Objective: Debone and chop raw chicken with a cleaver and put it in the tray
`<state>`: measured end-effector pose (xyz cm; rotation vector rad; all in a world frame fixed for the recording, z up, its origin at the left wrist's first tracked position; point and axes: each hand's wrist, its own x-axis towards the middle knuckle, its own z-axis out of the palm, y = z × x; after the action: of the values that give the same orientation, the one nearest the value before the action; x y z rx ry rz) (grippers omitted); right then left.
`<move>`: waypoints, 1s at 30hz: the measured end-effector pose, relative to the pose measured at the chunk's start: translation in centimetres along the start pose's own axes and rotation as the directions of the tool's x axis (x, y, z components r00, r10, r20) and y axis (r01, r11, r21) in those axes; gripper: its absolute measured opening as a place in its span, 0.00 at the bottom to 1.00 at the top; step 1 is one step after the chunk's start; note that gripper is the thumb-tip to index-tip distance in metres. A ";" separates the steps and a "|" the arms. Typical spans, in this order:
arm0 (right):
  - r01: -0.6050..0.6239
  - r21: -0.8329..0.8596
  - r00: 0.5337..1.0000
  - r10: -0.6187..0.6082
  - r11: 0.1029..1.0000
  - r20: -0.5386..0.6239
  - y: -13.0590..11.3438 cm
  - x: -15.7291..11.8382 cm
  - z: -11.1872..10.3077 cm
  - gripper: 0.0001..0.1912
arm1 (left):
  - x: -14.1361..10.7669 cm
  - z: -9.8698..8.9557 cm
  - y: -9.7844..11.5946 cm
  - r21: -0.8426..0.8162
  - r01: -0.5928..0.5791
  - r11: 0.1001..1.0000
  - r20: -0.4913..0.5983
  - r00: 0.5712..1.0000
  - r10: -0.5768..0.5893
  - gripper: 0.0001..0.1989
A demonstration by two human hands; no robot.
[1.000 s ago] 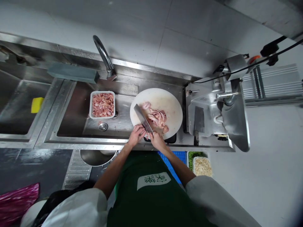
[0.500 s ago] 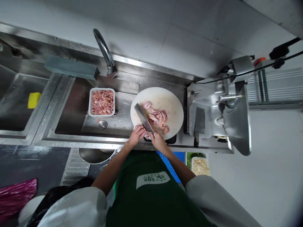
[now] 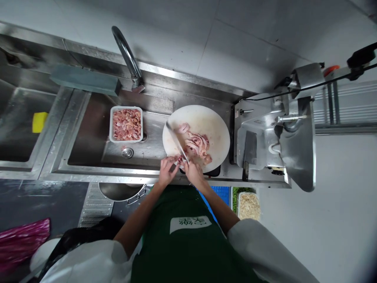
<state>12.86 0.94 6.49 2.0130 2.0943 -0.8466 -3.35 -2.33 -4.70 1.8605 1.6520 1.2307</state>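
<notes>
A round white cutting board (image 3: 216,122) lies at the right end of the sink, with sliced raw meat (image 3: 198,143) on its middle. My right hand (image 3: 194,173) is closed around the handle of a cleaver (image 3: 176,140), whose blade slants up and left over the board. At the board's near left edge, my left hand (image 3: 167,170) pinches a small dark-red piece of meat (image 3: 179,159) beside the blade. To the left, a white square tub (image 3: 111,125) full of cut meat (image 3: 126,124) stands in the sink.
Behind the sink rises a curved faucet (image 3: 126,53), with a grey-green block (image 3: 85,79) left of it. A metal slicer (image 3: 297,137) stands at the right, a second cleaver (image 3: 250,151) lying on it. A yellow sponge (image 3: 39,122) is in the far left sink.
The cleaver blade has tipped more edge-on. My left hand has shifted slightly left, its fingers more parted around the small piece. The whole view has shifted a little.
</notes>
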 end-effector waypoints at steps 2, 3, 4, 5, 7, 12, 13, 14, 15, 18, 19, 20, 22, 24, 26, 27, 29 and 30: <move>0.027 0.007 0.999 -0.027 1.000 0.038 0.7 1.4 0.9 0.22 | 0.2 0.5 -0.4 -0.055 -0.088 0.995 0.135 0.986 0.094 0.11; 0.055 0.018 0.998 -0.056 0.998 0.024 1.3 2.1 1.0 0.21 | 0.4 0.8 -0.6 -0.073 -0.113 0.991 0.173 0.977 0.124 0.11; 0.087 0.028 0.996 -0.086 0.996 -0.010 1.9 2.6 0.9 0.21 | 0.6 1.1 -0.8 -0.080 -0.124 0.989 0.192 0.972 0.137 0.10; 0.111 0.034 0.993 -0.109 0.993 -0.055 2.6 2.9 0.5 0.21 | 0.8 1.3 -0.8 -0.082 -0.125 0.989 0.195 0.971 0.139 0.10; 0.123 0.059 0.983 -0.113 0.991 -0.142 4.1 3.0 -0.7 0.21 | 1.8 1.8 -0.4 -0.085 -0.126 0.988 0.192 0.971 0.141 0.09; -0.010 0.279 0.942 0.103 0.960 -0.320 8.8 0.7 -3.4 0.22 | 7.5 3.9 3.1 0.012 -0.175 0.984 0.315 0.935 0.162 0.13; -0.028 0.325 0.925 0.147 0.945 -0.349 9.8 0.0 -3.6 0.22 | 9.1 4.4 3.7 0.061 -0.197 0.978 0.387 0.908 0.159 0.15; -0.044 0.366 0.911 0.188 0.929 -0.367 10.9 -0.7 -3.7 0.23 | 10.6 4.8 4.1 0.105 -0.225 0.969 0.465 0.872 0.152 0.16; -0.062 0.404 0.899 0.227 0.913 -0.375 11.8 -1.4 -3.8 0.23 | 12.0 5.2 4.3 0.134 -0.257 0.957 0.544 0.827 0.146 0.17; -0.116 0.462 0.875 0.311 0.879 -0.371 14.2 -4.3 -3.5 0.24 | 14.8 5.6 3.6 0.116 -0.302 0.946 0.694 0.706 0.140 0.14; -0.126 0.461 0.874 0.318 0.879 -0.367 14.8 -5.5 -3.3 0.23 | 15.3 5.5 3.1 0.089 -0.277 0.957 0.704 0.697 0.136 0.12; -0.135 0.452 0.880 0.317 0.882 -0.354 15.3 -6.7 -3.1 0.22 | 15.7 5.4 2.4 0.059 -0.227 0.972 0.694 0.709 0.123 0.11; -0.146 0.424 0.913 0.287 0.894 -0.289 15.8 -9.3 -2.7 0.21 | 16.2 5.1 1.1 -0.022 -0.065 0.998 0.633 0.772 0.064 0.09; -0.143 0.375 0.960 0.220 0.916 -0.171 15.8 -11.6 -2.3 0.18 | 16.5 4.7 -0.1 -0.135 0.155 0.979 0.562 0.826 -0.054 0.12; -0.102 0.296 0.992 0.120 0.950 -0.044 15.0 -12.9 -1.7 0.16 | 17.0 4.1 -0.8 -0.265 0.381 0.886 0.529 0.826 -0.197 0.18; -0.067 0.248 0.998 0.066 0.967 0.012 14.4 -13.1 -1.4 0.16 | 17.2 3.6 -1.1 -0.327 0.474 0.818 0.525 0.811 -0.260 0.22; 0.006 0.154 0.994 -0.023 0.988 0.104 12.6 -12.6 -0.5 0.15 | 17.8 2.5 -1.6 -0.434 0.588 0.682 0.519 0.782 -0.344 0.28; 0.027 0.119 0.989 -0.043 0.993 0.139 11.7 -12.0 -0.1 0.15 | 18.1 1.8 -1.8 -0.474 0.612 0.633 0.511 0.777 -0.368 0.30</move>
<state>25.31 -10.07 8.37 1.9122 2.0525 -1.1071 -4.21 15.43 -0.54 1.0232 1.2106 0.9324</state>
